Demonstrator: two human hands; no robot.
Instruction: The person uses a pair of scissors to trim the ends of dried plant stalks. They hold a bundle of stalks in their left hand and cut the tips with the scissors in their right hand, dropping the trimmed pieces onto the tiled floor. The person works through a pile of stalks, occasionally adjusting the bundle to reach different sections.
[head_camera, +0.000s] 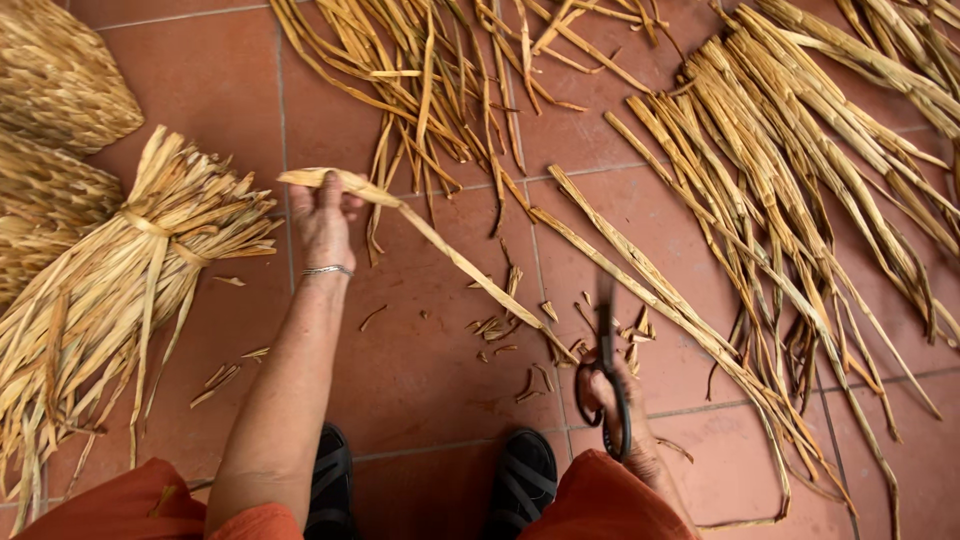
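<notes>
- Left hand is gripping one end of a long, pale tan dried leaf strip, fingers closed round it, and is holding it up so that it is slanting down and rightwards towards the other hand.
- Right hand is holding a pair of black-handled scissors, fingers through the loops; the blades are pointing away from the person and are blurred, so whether they are parted cannot be told. The strip's lower end is lying just beside the blades.
- Progress, as judged: trimming appears to be partly done. Short tan offcuts are lying scattered on the floor between the two hands, and a tied bundle of flat straw-coloured leaves is sitting at the left, bound with a leaf band.
- Remaining, as judged: a large loose heap of long dried leaves is spreading across the right side, and a further loose scatter is lying at the top centre, neither bound.
- Surface: everything is resting on a floor of square terracotta-red tiles with pale joints.
- Room: woven straw pieces are showing at the top left; the person's orange-clad knees and black sandals are framing the lower edge.
</notes>
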